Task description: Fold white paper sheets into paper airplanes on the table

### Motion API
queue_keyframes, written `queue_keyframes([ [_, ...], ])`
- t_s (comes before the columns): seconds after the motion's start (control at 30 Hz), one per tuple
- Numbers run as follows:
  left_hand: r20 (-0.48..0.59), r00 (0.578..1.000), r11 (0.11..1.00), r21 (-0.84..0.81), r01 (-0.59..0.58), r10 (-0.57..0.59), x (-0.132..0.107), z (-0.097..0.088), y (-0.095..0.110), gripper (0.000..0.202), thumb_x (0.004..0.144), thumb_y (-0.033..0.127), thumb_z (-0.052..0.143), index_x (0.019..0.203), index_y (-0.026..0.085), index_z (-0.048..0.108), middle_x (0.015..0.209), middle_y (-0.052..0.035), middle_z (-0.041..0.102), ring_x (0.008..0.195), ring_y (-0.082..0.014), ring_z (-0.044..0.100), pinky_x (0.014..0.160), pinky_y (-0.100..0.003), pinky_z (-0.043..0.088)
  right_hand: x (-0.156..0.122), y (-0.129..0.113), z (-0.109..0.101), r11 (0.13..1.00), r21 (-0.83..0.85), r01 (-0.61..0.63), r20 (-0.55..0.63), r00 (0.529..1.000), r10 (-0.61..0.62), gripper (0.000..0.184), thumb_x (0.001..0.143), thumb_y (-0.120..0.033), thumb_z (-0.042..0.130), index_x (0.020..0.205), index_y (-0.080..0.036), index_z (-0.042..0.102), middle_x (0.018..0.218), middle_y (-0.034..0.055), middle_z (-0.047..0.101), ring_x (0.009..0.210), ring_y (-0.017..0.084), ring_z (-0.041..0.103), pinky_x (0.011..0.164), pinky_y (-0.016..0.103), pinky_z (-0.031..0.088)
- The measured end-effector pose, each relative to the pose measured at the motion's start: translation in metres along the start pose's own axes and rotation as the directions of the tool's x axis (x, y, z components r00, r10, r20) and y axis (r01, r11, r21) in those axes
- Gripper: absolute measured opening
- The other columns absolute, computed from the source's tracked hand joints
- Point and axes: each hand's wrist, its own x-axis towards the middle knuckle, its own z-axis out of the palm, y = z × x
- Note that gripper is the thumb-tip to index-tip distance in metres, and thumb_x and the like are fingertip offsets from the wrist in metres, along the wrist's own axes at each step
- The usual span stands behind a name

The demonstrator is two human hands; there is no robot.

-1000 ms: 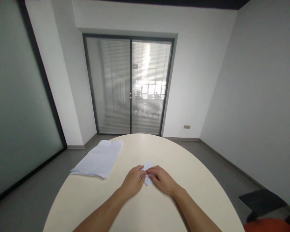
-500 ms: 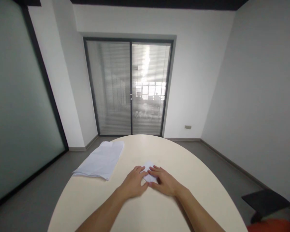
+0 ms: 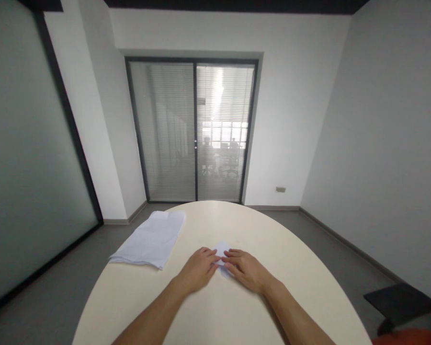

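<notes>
A small folded piece of white paper (image 3: pixel 221 248) lies in the middle of the round cream table (image 3: pixel 301 282). My left hand (image 3: pixel 198 268) rests on its left side and my right hand (image 3: pixel 246 270) on its right side. The fingertips of both hands meet over the paper and press it flat against the tabletop. Most of the paper is hidden under my fingers; only its far corner shows.
A stack of white paper sheets (image 3: pixel 150 239) lies on the table's far left edge. A dark chair (image 3: pixel 398 302) stands at the lower right. Glass sliding doors with blinds (image 3: pixel 194 129) close off the far wall.
My fingers have shifted on the small paper, from pinching it a second ago to pressing it down flat. The hands stayed in nearly the same spot.
</notes>
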Motion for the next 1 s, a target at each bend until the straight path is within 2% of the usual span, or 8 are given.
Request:
queue_keyframes([
  [0.1, 0.010, 1.000, 1.000, 0.005, 0.005, -0.006, -0.002, -0.002, 0.003, 0.033, 0.091, 0.023, 0.055, 0.122, 0.024, 0.066, 0.133, -0.0047, 0.062, 0.119, -0.0230, 0.052, 0.107, -0.038, 0.040, -0.002, -0.002, -0.001, 0.999, -0.039, 0.017, 0.016, 1.000, -0.016, 0.043, 0.097, -0.047, 0.045, 0.126, -0.023, 0.066, 0.135, 0.0092, 0.062, 0.129, 0.026, 0.054, 0.116, 0.043, 0.032],
  [0.2, 0.016, 1.000, 1.000, 0.005, 0.013, -0.013, -0.004, -0.004, 0.006, 0.033, 0.092, 0.025, 0.055, 0.122, 0.025, 0.066, 0.134, -0.0047, 0.062, 0.119, -0.0232, 0.052, 0.106, -0.038, 0.040, -0.005, 0.001, 0.002, 0.999, -0.048, 0.008, 0.056, 0.998, -0.005, 0.054, 0.086, -0.050, 0.060, 0.132, -0.021, 0.062, 0.141, 0.0126, 0.057, 0.134, 0.030, 0.048, 0.117, 0.046, 0.030],
  [0.3, 0.032, 0.999, 1.000, 0.016, -0.005, 0.005, -0.004, -0.007, 0.008, 0.032, 0.094, 0.027, 0.053, 0.124, 0.025, 0.065, 0.135, -0.0051, 0.061, 0.120, -0.0231, 0.052, 0.106, -0.038, 0.040, -0.008, 0.007, 0.004, 0.999, -0.036, -0.006, 0.094, 0.996, 0.009, 0.056, 0.087, -0.048, 0.060, 0.136, -0.021, 0.058, 0.146, 0.0124, 0.051, 0.139, 0.030, 0.041, 0.120, 0.047, 0.024],
  [0.5, 0.060, 0.998, 0.998, 0.050, -0.040, 0.037, -0.007, -0.006, 0.004, 0.034, 0.098, 0.034, 0.050, 0.127, 0.023, 0.063, 0.137, -0.0069, 0.059, 0.124, -0.0236, 0.051, 0.110, -0.041, 0.037, -0.016, 0.013, 0.009, 0.942, -0.091, -0.323, 0.215, 0.917, 0.336, 0.094, 0.080, -0.070, 0.058, 0.154, -0.020, 0.026, 0.161, 0.0132, 0.018, 0.148, 0.040, 0.012, 0.118, 0.062, 0.012],
  [0.6, 0.022, 0.999, 0.998, 0.050, -0.033, 0.032, -0.008, -0.001, 0.002, 0.034, 0.097, 0.031, 0.050, 0.127, 0.022, 0.063, 0.144, -0.0073, 0.053, 0.135, -0.0242, 0.042, 0.115, -0.041, 0.032, -0.015, 0.008, 0.016, 0.935, -0.097, -0.340, 0.169, 0.921, 0.352, 0.083, 0.089, -0.071, 0.041, 0.154, -0.022, 0.025, 0.161, 0.0108, 0.017, 0.150, 0.035, 0.008, 0.119, 0.060, 0.004],
  [0.7, 0.028, 1.000, 1.000, 0.011, -0.015, 0.015, -0.007, 0.003, 0.002, 0.036, 0.097, 0.029, 0.050, 0.130, 0.022, 0.061, 0.146, -0.0070, 0.051, 0.137, -0.0228, 0.042, 0.116, -0.039, 0.032, -0.011, 0.002, 0.022, 0.947, -0.075, -0.312, 0.120, 0.940, 0.320, 0.066, 0.099, -0.060, 0.028, 0.153, -0.024, 0.029, 0.161, 0.0084, 0.021, 0.150, 0.031, 0.011, 0.120, 0.057, 0.006],
  [0.9, 0.036, 0.999, 0.999, -0.048, -0.019, 0.021, -0.008, -0.001, 0.006, 0.033, 0.096, 0.026, 0.050, 0.127, 0.026, 0.062, 0.140, -0.0046, 0.057, 0.130, -0.0197, 0.050, 0.113, -0.036, 0.037, -0.011, 0.007, 0.021, 0.964, -0.045, -0.263, 0.100, 0.959, 0.267, 0.058, 0.100, -0.045, 0.035, 0.154, -0.030, 0.024, 0.160, 0.0054, 0.026, 0.149, 0.030, 0.019, 0.119, 0.058, 0.017],
  [1.0, 0.041, 0.999, 0.998, -0.052, -0.016, 0.018, -0.010, -0.004, 0.006, 0.032, 0.096, 0.026, 0.050, 0.125, 0.026, 0.063, 0.140, -0.0044, 0.057, 0.131, -0.0197, 0.050, 0.113, -0.037, 0.037, -0.012, 0.011, 0.019, 0.975, -0.060, -0.214, 0.077, 0.973, 0.218, 0.051, 0.099, -0.036, 0.036, 0.150, -0.034, 0.036, 0.157, 0.0048, 0.034, 0.146, 0.030, 0.027, 0.116, 0.058, 0.024],
])
